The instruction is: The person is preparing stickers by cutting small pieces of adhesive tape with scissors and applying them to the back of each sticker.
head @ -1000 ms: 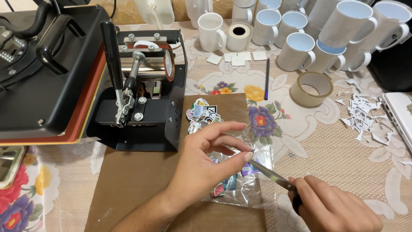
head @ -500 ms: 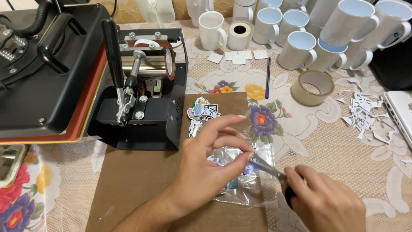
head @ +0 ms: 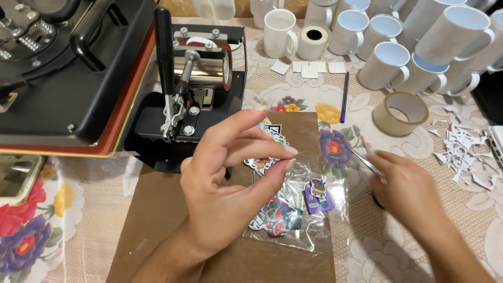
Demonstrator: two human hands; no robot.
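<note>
On the brown board (head: 157, 209) in front of you lay a clear bag (head: 304, 209), and in it sat several cut-out stickers (head: 277, 219): a purple one, a red and green one, and others I could not make out. Your left hand (head: 230, 178) hovered over the bag's upper edge, thumb and forefinger pinched close on the film or on a small sticker there; which one, I could not tell. Your right hand (head: 408, 191) was curled shut around tweezers (head: 361, 160), whose tips pointed up and left, clear of the bag.

Behind the board stood a mug press (head: 204, 94) with a mug clamped in its barrel, and a larger flat press (head: 68, 78) to its left. White mugs (head: 387, 57) were crowded along the far edge, some upright and some lying on their sides, all looking empty. A tape roll (head: 401, 112) and a pen (head: 344, 97) lay between the mugs and your right hand. Paper scraps (head: 463, 152) littered the right edge. The board's near left part was bare, and open cloth showed below your right hand.
</note>
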